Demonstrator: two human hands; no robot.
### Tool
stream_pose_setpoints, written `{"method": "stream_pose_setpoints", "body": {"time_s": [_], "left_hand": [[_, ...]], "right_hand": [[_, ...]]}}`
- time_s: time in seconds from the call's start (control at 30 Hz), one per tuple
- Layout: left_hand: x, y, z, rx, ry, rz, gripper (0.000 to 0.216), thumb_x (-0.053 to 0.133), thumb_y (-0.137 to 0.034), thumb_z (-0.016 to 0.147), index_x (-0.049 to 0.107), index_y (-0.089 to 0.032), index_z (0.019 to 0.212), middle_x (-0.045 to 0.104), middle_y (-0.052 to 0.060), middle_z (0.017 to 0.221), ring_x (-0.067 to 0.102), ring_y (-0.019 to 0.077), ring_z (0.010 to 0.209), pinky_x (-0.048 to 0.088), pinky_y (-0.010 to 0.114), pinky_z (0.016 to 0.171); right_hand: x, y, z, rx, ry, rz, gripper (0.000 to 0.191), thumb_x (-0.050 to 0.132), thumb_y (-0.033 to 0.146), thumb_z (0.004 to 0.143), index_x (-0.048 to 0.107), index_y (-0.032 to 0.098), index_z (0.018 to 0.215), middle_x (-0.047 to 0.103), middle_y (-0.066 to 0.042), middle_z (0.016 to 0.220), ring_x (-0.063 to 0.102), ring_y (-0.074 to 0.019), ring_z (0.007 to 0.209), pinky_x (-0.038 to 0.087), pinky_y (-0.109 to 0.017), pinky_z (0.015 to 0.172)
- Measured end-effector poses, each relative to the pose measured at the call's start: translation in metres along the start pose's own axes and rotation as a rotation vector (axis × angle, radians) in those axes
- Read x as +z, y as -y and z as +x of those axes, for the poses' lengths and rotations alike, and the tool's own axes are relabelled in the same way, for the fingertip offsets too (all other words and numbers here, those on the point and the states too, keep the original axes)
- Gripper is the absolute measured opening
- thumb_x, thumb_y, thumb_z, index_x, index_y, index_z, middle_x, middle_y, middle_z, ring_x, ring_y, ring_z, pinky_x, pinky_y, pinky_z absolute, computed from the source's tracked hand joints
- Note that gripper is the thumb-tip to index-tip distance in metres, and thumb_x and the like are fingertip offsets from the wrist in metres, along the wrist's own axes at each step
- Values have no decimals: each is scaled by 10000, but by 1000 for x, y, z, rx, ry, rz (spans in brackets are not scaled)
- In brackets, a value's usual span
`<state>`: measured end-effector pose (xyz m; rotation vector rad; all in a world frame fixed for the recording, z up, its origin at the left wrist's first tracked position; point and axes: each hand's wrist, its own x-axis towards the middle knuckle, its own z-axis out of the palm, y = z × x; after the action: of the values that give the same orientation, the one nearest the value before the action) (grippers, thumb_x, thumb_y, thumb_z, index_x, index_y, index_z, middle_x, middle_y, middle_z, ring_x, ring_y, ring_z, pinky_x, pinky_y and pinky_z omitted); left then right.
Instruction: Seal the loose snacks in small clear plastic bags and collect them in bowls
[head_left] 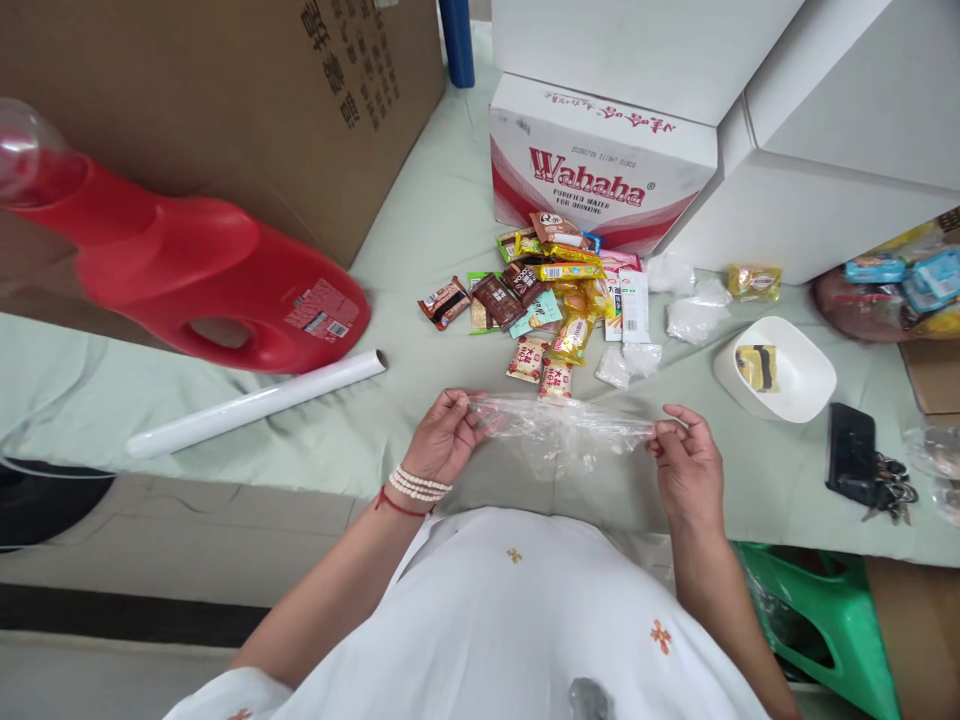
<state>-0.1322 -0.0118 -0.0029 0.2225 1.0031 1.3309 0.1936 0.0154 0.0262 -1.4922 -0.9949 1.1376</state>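
A clear plastic bag (566, 425) is stretched sideways between my two hands, just in front of my body. My left hand (448, 435), with a white bead bracelet and a red string at the wrist, pinches its left end. At the other end, my right hand (686, 460) grips the bag's edge between thumb and fingers. Right behind the bag lies a pile of wrapped snacks, among them brown cocoa packets (499, 300), yellow packets (576, 330) and small cream-and-red packets (527, 358). Several crumpled clear bags (697, 312) rest to the pile's right.
A white bowl (806, 375) with a yellow packet inside stands at right, near a black phone (851, 450) and keys (896, 488). At left are a red jug (225, 270), a white roll (259, 405) and a cardboard box (225, 110). A Wahaha box (592, 185) stands behind the snacks.
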Motion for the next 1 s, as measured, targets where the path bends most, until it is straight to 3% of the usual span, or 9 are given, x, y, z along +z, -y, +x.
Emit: {"method": "stream_pose_setpoints", "body": {"time_s": [0.2, 0.33, 0.4, 0.5, 0.63, 0.77, 0.87, 0.93, 1.0], "left_hand": [[-3, -4, -6, -51, 3, 95, 295, 767, -327, 820, 550, -217, 986, 686, 42, 1150, 702, 202, 997, 645, 405, 790], [14, 3, -14, -28, 74, 187, 564, 791, -221, 699, 538, -248, 1202, 637, 63, 1273, 703, 235, 1076, 631, 436, 853], [20, 9, -13, -28, -13, 273, 640, 825, -222, 666, 507, -240, 1221, 673, 42, 1120, 722, 165, 833, 618, 331, 718], [27, 17, -9, -27, -143, 408, 584, 838, -358, 704, 494, -213, 1153, 614, -62, 762, 470, 35, 441, 375, 161, 430], [35, 20, -10, 1, -184, 493, 559, 778, -588, 759, 510, -222, 1085, 511, -92, 633, 398, 49, 433, 232, 147, 389], [43, 19, -17, -56, -146, 477, 601, 620, -744, 810, 518, -231, 1105, 595, -45, 742, 292, 33, 412, 188, 164, 384], [44, 18, -22, -78, -94, 435, 566, 639, -668, 816, 527, -234, 1161, 615, -25, 836, 284, 27, 430, 186, 168, 398], [42, 19, -25, -94, -75, 409, 539, 672, -548, 799, 524, -237, 1214, 622, -12, 907, 303, 27, 449, 190, 173, 409], [37, 22, -27, -98, -34, 393, 572, 686, -407, 743, 511, -246, 1264, 618, 0, 1002, 324, 27, 475, 195, 179, 419]], "right_hand": [[-3, -5, -3, 153, 71, 88, 365, 784, 364, 776, 616, 217, 1064, 618, 27, 729, 509, -121, 615, 408, -246, 571], [2, -10, -14, 201, 125, 63, 377, 769, 382, 774, 623, 212, 1077, 633, 22, 736, 499, -126, 601, 415, -256, 567], [0, -13, -18, 212, 118, 63, 390, 770, 400, 768, 623, 211, 1076, 638, 19, 733, 498, -127, 595, 416, -257, 562], [-11, -17, -21, 238, 92, 49, 423, 785, 424, 742, 618, 208, 1065, 631, 21, 719, 497, -123, 587, 407, -244, 545], [-34, -25, -21, 237, 123, -115, 446, 748, 509, 779, 628, 191, 1068, 633, 1, 749, 533, -141, 618, 457, -268, 570], [-46, -19, -23, -119, 154, -425, 620, 629, 643, 885, 585, 209, 1326, 608, -149, 1315, 606, -282, 1175, 549, -442, 934], [-36, -8, -26, -511, 338, -640, 841, 728, 647, 830, 447, 260, 1522, 326, -149, 1632, 282, -361, 1520, 313, -584, 1212], [-21, -6, -26, -658, 525, -727, 693, 759, 577, 843, 559, 290, 1442, 353, -108, 1635, 190, -366, 1557, 237, -607, 1242], [-6, -9, -22, -680, 645, -706, 317, 688, 473, 933, 720, 288, 1187, 531, -80, 1506, 244, -340, 1538, 288, -590, 1218]]}}
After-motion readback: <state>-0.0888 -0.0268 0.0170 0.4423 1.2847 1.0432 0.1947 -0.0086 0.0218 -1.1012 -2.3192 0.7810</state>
